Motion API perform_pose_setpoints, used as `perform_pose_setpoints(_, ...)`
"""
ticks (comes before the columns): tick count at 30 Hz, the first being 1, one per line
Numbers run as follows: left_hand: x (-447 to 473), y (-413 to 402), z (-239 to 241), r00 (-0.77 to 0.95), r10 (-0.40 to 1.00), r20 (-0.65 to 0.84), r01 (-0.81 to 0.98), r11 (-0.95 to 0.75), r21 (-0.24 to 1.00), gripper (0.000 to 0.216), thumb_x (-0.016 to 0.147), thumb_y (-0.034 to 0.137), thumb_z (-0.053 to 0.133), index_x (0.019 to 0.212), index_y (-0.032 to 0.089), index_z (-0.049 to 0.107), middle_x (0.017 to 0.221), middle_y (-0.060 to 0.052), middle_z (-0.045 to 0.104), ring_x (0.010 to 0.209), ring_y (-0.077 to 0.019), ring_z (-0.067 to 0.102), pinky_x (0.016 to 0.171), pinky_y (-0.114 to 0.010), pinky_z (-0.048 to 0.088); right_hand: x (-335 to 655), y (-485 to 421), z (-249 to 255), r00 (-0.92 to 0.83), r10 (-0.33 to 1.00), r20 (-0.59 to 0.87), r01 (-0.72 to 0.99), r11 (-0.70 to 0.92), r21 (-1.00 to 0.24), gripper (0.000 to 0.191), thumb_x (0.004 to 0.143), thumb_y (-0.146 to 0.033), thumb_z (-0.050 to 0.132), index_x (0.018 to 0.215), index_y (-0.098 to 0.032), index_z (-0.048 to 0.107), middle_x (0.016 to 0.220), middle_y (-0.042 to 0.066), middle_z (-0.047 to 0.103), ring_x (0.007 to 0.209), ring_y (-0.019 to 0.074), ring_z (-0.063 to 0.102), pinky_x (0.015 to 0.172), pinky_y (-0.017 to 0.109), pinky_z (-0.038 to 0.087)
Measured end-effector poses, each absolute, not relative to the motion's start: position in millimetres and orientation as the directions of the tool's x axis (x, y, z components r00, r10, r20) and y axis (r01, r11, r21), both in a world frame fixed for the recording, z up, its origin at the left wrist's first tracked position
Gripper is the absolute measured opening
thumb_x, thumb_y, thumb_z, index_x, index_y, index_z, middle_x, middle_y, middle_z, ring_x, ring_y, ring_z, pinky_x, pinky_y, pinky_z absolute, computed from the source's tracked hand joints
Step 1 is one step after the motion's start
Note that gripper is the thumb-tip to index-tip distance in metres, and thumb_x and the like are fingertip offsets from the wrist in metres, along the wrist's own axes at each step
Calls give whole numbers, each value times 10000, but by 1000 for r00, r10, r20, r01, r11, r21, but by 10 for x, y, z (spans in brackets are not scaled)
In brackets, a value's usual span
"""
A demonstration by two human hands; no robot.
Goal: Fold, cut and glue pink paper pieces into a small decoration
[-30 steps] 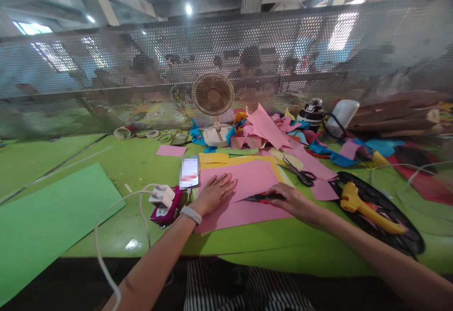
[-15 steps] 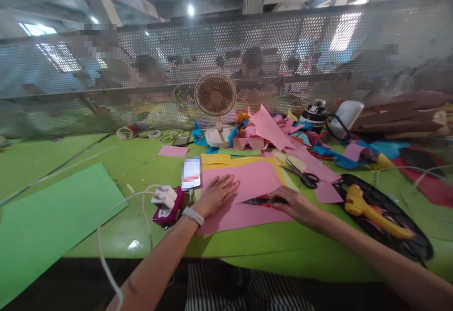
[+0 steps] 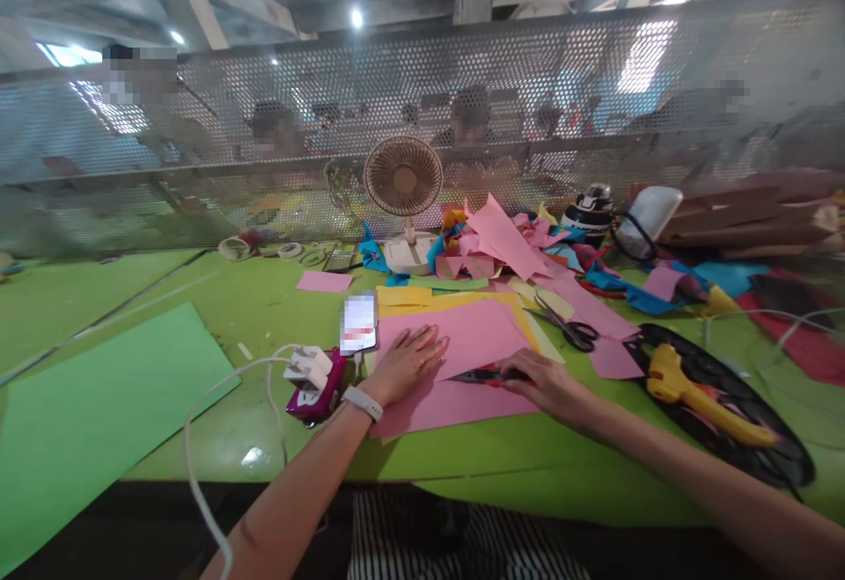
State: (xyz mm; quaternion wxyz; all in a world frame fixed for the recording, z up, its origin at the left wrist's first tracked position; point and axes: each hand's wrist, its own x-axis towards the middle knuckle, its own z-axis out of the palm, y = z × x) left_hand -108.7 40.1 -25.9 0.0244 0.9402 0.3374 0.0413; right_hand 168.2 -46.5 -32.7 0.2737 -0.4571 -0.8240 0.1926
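A pink paper sheet point(image 3: 475, 325) lies over yellow and pale sheets in front of me. My left hand point(image 3: 410, 360) rests flat on it, fingers stretched out. Wrapped round the handles of dark-bladed scissors with red parts point(image 3: 476, 376) is my right hand point(image 3: 545, 382). Their narrow tip lies low against the pink sheet and points left, towards my left hand. I cannot tell whether the blades are apart. Close to my left hand are a phone point(image 3: 358, 323) and a purple power adapter point(image 3: 317, 395) with white plugs. Other scissors point(image 3: 568, 323) lie beyond my right hand.
A small fan point(image 3: 404, 177) stands at the back beside piled paper scraps point(image 3: 505, 237). On the right, a black tray point(image 3: 789, 448) holds a yellow glue gun point(image 3: 706, 400). A green sheet point(image 3: 119, 422) overhangs the left front edge. A white cable point(image 3: 191, 466) crosses near my left forearm.
My right hand and the scissors have shifted very slightly against the pink sheet. My left hand stays pressed flat. Behind the mesh screen, a person at the left has moved left.
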Motion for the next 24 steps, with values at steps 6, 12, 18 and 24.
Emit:
perform_pose_setpoints(6, -1086, 402, -270, 761, 644, 80, 637, -764, 101, 455, 947, 453, 216, 1356, 299, 344, 1461, -24, 264, 1345, -189, 207, 1082, -403, 179, 1634, -461, -302, -452, 852, 263, 640, 516, -569, 85, 875, -244, 490, 913, -211, 557, 972, 59, 616, 892, 187, 552, 799, 337, 436)
perform_pose_setpoints(12, -1080, 395, -252, 764, 641, 76, 634, -767, 99, 446, 946, 444, 237, 1349, 295, 356, 1459, -26, 270, 1345, -194, 206, 1077, -402, 186, 1590, -452, -301, -444, 853, 273, 630, 514, -582, 90, 874, -246, 492, 932, -209, 550, 947, 59, 611, 874, 186, 555, 785, 333, 439)
perform_pose_setpoints(18, -1085, 403, -271, 764, 642, 71, 635, -767, 94, 442, 949, 441, 231, 1355, 306, 340, 1460, -19, 269, 1343, -184, 212, 1079, -395, 177, 1576, -489, -263, -457, 850, 261, 623, 516, -588, 73, 880, -243, 486, 904, -209, 545, 957, 54, 601, 882, 179, 550, 788, 316, 437)
perform_pose_setpoints(24, -1091, 421, -307, 759, 645, 85, 639, -764, 94, 453, 947, 457, 215, 1361, 310, 328, 1459, -21, 273, 1343, -173, 212, 1079, -390, 173, 1540, -483, -249, -466, 845, 262, 622, 524, -582, 75, 881, -237, 483, 890, -198, 546, 917, 61, 599, 877, 188, 549, 782, 327, 442)
